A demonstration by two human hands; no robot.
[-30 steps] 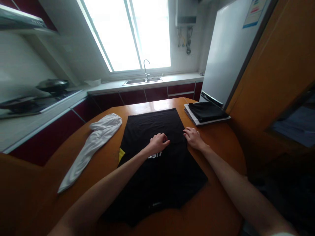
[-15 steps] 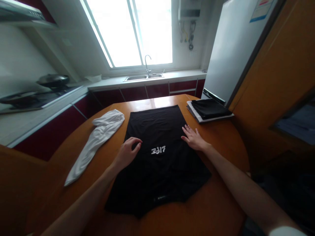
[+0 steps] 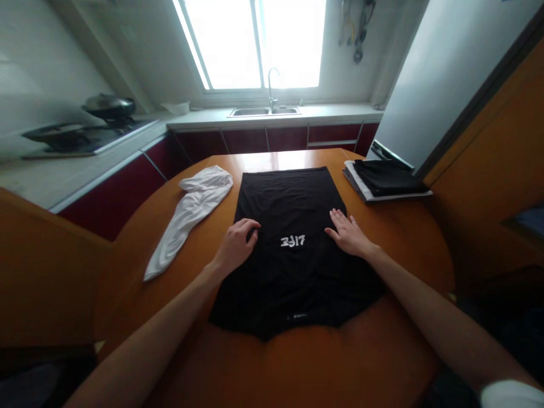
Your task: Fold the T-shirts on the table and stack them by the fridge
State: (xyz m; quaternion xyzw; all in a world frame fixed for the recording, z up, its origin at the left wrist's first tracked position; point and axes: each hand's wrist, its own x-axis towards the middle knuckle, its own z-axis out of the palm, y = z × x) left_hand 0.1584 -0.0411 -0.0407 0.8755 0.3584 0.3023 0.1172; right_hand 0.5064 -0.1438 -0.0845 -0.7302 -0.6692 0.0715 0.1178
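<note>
A black T-shirt (image 3: 293,207) lies spread out, its neckline toward me and its straight hem toward the window. White lettering (image 3: 293,241) on it reads "LIFE", upside down from here. My left hand (image 3: 237,245) rests at the shirt's left edge, fingers loosely curved and thumb apart, with no cloth visibly pinched. On the right edge, my right hand (image 3: 347,233) lies flat with its fingers stretched out. To the left is a long, crumpled white garment (image 3: 187,212), touched by neither hand.
Everything lies on a round-ended wooden table (image 3: 263,368). At its far right is a stack of folded clothes (image 3: 389,178), black on top of white. Beyond are a counter with a sink (image 3: 250,112), a stove with a pan (image 3: 108,105), and a fridge (image 3: 454,73).
My left hand has moved from the shirt's middle to its left edge, uncovering the lettering. A yellow patch there no longer shows. My right hand has flattened. The view has tilted down and shifted left.
</note>
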